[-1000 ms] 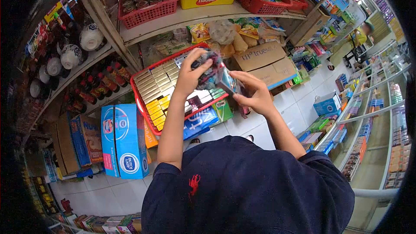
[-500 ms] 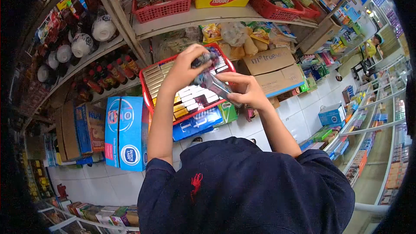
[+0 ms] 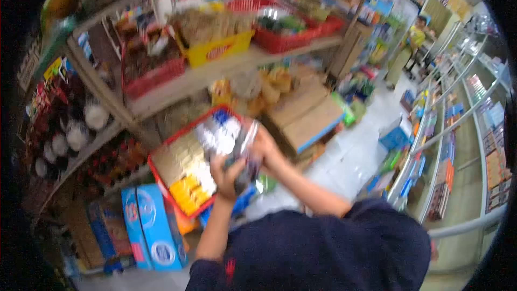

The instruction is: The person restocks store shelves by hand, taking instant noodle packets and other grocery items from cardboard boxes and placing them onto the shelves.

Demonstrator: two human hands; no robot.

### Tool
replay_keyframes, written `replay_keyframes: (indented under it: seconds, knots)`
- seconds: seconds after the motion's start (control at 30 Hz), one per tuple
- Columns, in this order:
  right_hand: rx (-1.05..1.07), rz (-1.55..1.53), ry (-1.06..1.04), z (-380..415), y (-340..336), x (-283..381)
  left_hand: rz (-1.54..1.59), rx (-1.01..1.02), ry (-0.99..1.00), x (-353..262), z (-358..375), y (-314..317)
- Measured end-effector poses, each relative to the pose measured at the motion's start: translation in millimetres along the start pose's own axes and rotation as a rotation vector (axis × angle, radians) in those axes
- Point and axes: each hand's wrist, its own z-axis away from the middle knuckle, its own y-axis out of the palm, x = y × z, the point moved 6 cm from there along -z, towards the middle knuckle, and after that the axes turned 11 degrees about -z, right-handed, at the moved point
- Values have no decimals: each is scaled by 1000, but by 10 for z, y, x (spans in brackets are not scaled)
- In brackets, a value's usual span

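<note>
My left hand [image 3: 226, 175] and my right hand [image 3: 261, 145] are close together over the near right part of a red basket [image 3: 156, 175]. Both are closed around a dark, shiny package [image 3: 247, 156], blurred by motion; its exact kind cannot be made out. Rows of small boxes fill the basket, with yellow ones [image 3: 191, 191] at the near side and pale, glaring ones beyond my hands.
A blue carton [image 3: 151, 226] stands left of the basket, a brown carton [image 3: 304, 108] to its right. Above runs a shelf [image 3: 215, 75] with a yellow basket [image 3: 221, 48] and red baskets. Glass display cases line the right side. A person [image 3: 412, 40] is farther back.
The view has turned and shifted, so the shelves look tilted. Both hands have come lower and closer together, with the package held between them nearer my body.
</note>
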Motion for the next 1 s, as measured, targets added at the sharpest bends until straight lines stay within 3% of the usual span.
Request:
replay_keyframes:
  seconds: [0.03, 0.07, 0.1, 0.27, 0.37, 0.4, 0.5, 0.53, 0.67, 0.8, 0.83, 0.9, 0.93, 1.0]
  knots:
    - [10, -10, -48, 29, 68, 37, 96, 75, -93, 25, -7, 49]
    - [-31, 31, 113, 84, -53, -30, 14, 44, 94, -67, -23, 9]
    - [-53, 17, 257, 159, -19, 5, 12, 80, 38, -68, -30, 34]
    - [-109, -431, 265, 211, -220, -165, 111, 79, -315, 11, 245, 70]
    - [-223, -242, 176, 309, -407, -172, 87, 106, -583, 44, 727, 209]
    - [-180, -338, 181, 329, -471, -140, 148, 149, -713, 76, 805, 264]
    - [-203, -196, 103, 279, -590, 151, 69, 298, -761, 9, 833, 435]
    - [-206, -156, 115, 253, -574, 259, 88, 291, -890, 30, 904, 462]
    - [-175, -39, 212, 224, -758, 76, 159, 220, -796, -67, 989, 493]
    - [-189, -326, 377, 263, -894, -114, -117, 228, -1265, 105, 1537, 520]
    - [-204, -165, 316, 233, -968, -116, -21, 52, -1484, 127, 1777, 455]
    - [-185, 276, 93, 4, -1055, -46, 115, -142, -1510, 106, 1926, 308]
    - [-176, 371, 65, -44, -1052, -47, 209, -58, -1557, 97, 2022, 253]
    - [-88, 447, 26, -92, -962, -172, 174, 176, -1421, 122, 1897, 107]
